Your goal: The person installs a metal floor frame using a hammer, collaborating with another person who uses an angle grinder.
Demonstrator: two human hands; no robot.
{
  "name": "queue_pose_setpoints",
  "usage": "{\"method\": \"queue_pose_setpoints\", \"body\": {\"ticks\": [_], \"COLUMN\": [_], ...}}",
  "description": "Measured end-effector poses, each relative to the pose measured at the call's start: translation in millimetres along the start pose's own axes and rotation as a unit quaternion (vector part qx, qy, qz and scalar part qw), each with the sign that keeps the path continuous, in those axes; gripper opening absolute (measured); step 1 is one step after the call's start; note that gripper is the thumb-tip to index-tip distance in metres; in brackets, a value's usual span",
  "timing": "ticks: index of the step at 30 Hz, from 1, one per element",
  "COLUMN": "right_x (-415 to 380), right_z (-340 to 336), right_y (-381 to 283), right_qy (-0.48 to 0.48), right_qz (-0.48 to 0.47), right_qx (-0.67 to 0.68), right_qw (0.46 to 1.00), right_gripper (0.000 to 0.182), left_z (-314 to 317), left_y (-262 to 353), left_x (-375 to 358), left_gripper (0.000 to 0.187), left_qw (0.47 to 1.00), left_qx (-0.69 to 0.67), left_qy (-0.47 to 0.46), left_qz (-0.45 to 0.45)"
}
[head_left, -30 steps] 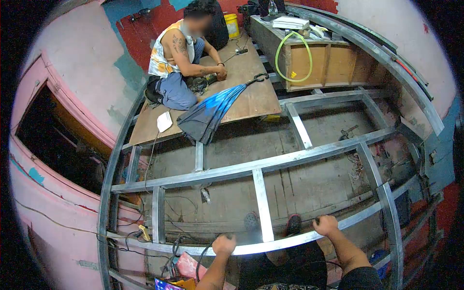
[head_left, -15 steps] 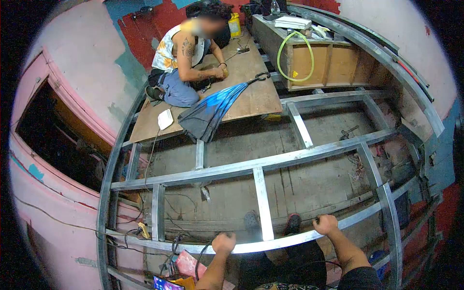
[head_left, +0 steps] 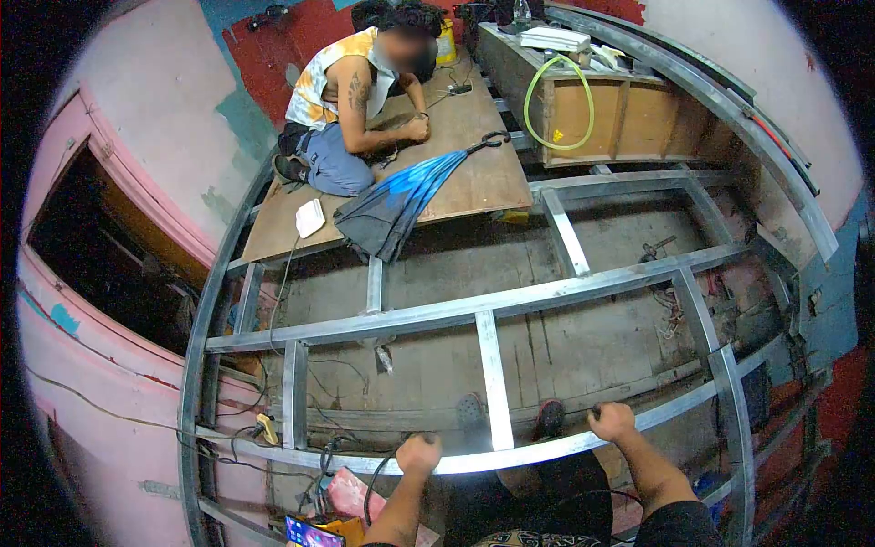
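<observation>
Our metal frame (head_left: 410, 324) stretches wide, with a board (head_left: 483, 187) across its far end bearing another person (head_left: 333, 105) and an umbrella (head_left: 410, 205). Our left hand (head_left: 419, 453) and right hand (head_left: 612, 422) rest on the frame's near bar (head_left: 538, 455), fingers curled, undersides hidden, so we cannot tell whether they pinch it. Even pressure would steady us best.

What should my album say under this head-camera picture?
Left hand and right hand hold a metal frame; a person crouches by an umbrella.

No legible text (or numbers).
</observation>
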State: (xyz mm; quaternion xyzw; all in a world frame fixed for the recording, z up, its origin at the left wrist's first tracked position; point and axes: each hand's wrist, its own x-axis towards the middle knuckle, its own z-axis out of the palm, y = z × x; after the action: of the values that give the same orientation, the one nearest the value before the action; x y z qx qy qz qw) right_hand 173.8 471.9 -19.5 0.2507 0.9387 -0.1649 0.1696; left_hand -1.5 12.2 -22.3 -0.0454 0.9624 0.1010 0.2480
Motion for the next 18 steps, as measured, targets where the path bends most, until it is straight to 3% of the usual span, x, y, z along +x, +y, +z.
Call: {"method": "queue_pose_setpoints", "body": {"ticks": [18], "right_x": [0], "right_z": [-6], "right_y": [-7], "right_qy": [-0.04], "right_qz": [0.025], "right_qx": [-0.02], "right_qw": [0.999], "right_gripper": [0.046], "left_z": [-11], "left_y": [7], "left_x": [-6], "left_gripper": [0.068], "left_qw": [1.0], "left_qx": [0.016], "left_qy": [-0.017], "left_qz": [-0.016]}}
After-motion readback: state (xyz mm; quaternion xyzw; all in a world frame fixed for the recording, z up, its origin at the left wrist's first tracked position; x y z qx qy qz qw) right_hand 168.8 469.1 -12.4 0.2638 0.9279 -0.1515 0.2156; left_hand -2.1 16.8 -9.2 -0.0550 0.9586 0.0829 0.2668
